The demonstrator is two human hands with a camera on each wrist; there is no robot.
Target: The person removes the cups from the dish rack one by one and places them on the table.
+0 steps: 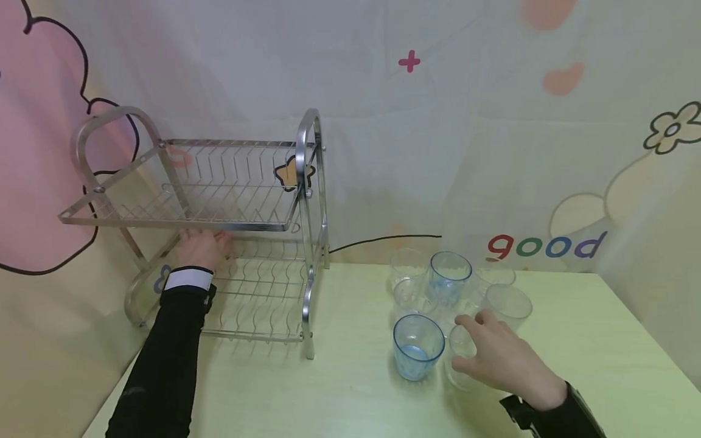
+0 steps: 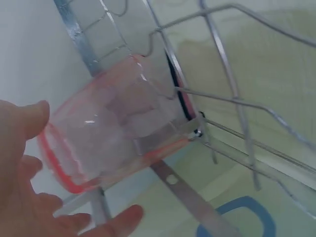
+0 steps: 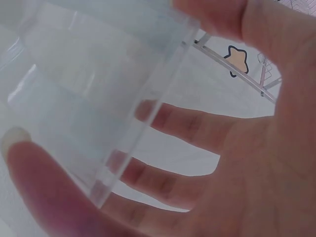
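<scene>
In the left wrist view, a pink-tinted glass (image 2: 128,113) lies on its side against the wires of the silver two-tier dish rack (image 1: 246,227). My left hand (image 1: 199,248) reaches in under the upper tier. Its thumb is right at the rim of that glass, while the other fingers spread loosely below it. Over on the table, my right hand (image 1: 506,356) holds a clear glass (image 1: 461,377) near its rim, thumb on one side and fingers round the other. A blue glass (image 1: 416,359) stands just left of that clear one.
Behind them stand another blue glass (image 1: 448,286) and several clear glasses (image 1: 509,301), close together. A printed cloth (image 1: 383,182) hangs behind the pale green table (image 1: 356,401). The rack occupies the table's left side.
</scene>
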